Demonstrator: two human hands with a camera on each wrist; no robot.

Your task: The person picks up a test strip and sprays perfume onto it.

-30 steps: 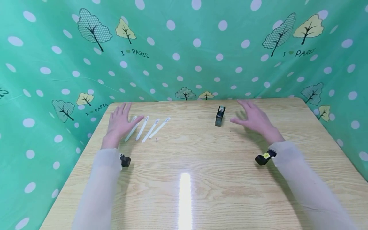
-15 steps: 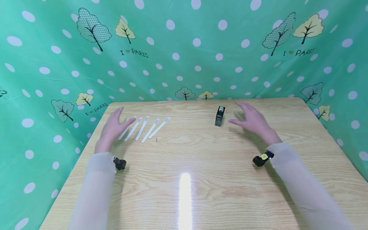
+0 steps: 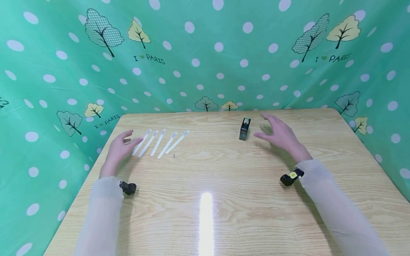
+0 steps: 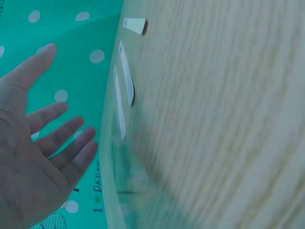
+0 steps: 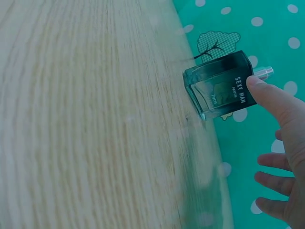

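Note:
In the head view, my left hand hovers at the table's left side with loosely bent fingers, holding nothing. Just right of it lie several narrow white paper strips with small print on their far ends. The left wrist view shows that palm with fingers spread and some of the strips apart from it. A dark glass perfume bottle, its spray nozzle uncapped, stands toward the back. My right hand is beside it on the right, fingers relaxed. In the right wrist view the thumb overlaps the bottle; the head view shows a gap.
The wooden table carries a bright light reflection at its front. A tiny dark speck lies below the strips. Green dotted cloth hangs behind and at both sides. Each wrist wears a small black camera.
My left hand has drawn back toward the lower left and its fingers have bent more, uncovering another strip. The right hand has shifted slightly left. The bottle and strips stay put.

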